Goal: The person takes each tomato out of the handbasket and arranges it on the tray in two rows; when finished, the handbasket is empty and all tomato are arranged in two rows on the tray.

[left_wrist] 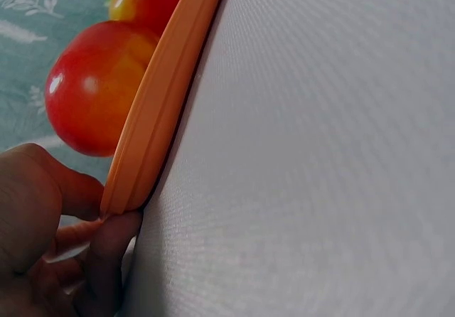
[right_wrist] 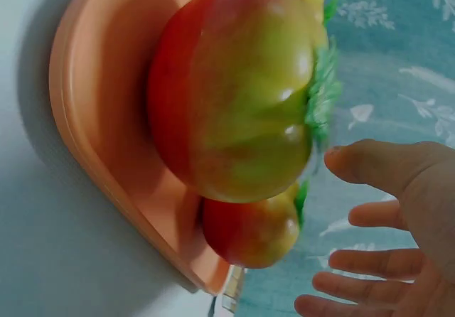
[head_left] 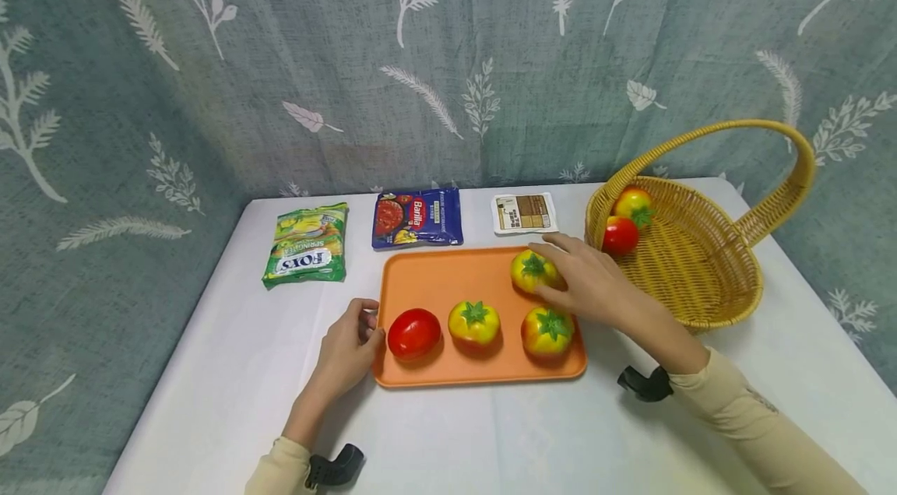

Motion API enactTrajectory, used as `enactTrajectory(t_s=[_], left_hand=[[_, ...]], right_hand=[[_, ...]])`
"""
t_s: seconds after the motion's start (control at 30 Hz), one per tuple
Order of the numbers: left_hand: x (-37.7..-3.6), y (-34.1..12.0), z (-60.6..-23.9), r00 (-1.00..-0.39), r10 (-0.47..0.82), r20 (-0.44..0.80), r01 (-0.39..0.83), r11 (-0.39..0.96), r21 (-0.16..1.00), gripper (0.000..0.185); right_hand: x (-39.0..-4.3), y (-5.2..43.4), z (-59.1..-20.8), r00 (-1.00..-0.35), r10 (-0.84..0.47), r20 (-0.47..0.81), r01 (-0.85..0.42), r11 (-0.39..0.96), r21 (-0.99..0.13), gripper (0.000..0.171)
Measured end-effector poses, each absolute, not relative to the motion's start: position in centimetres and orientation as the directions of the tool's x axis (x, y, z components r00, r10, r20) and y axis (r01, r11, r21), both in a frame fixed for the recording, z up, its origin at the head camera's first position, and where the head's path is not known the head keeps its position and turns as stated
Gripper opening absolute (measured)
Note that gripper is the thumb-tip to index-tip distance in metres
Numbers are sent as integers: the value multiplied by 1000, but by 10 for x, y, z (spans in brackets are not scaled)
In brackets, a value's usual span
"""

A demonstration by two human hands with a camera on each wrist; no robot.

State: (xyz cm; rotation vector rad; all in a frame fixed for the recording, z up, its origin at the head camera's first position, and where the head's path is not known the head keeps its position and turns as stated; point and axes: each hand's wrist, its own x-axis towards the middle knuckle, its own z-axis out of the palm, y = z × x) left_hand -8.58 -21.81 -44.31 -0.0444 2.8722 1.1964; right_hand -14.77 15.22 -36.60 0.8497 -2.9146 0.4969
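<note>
Orange tray (head_left: 448, 277) is sitting mid-table with four tomatoes on it, and the one that matters is the yellow-green tomato (head_left: 534, 271) up in the tray's back right corner. Right hand (head_left: 589, 285) is reaching in from the right side of the tray, fingers spread and fairly straight, fingertips touching or just about touching that tomato's right flank, not wrapping round it as far as I can tell. So the tomato is lying just to the left of the fingertips, and the right hand is clearly the nearer one. It's roundish, so no real long axis, stem pointing up. Left hand (head_left: 348, 347) is sitting at the tray's left edge near the front corner, thumb and fingers pinching the rim; the left wrist view is showing the rim (left_wrist: 153, 125) squeezed between them. On the tray's front row: a red tomato (head_left: 413, 333) at the left, a yellow one (head_left: 474, 322) in the middle, another yellow-red one (head_left: 547, 330) at the right, right under the reaching wrist. Wicker basket (head_left: 701, 277) is standing at the table's right edge, just beside the tray, holding two tomatoes (head_left: 626, 222) against its back left wall. Three packets (head_left: 416, 217) are lying along the table's back edge.
</note>
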Motion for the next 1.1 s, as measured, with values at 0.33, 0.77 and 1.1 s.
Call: enactTrajectory(t_s=[0.33,0.77,1.1], left_hand=[[-88,-219,-441,-999,-17,-33,-36,709,704,40],[-89,-218,-441,-999,-20,-34,-38,706,707,39],[-86,-219,-444,-999,-14,-35,-35,704,709,39]], right_hand=[[-131,162,-348,-836,-517,182,-548,798,-250,60],[-113,186,-323,-828,-525,199,-560,797,-225,57],[-106,208,-314,-847,-488,208,-529,812,-249,50]])
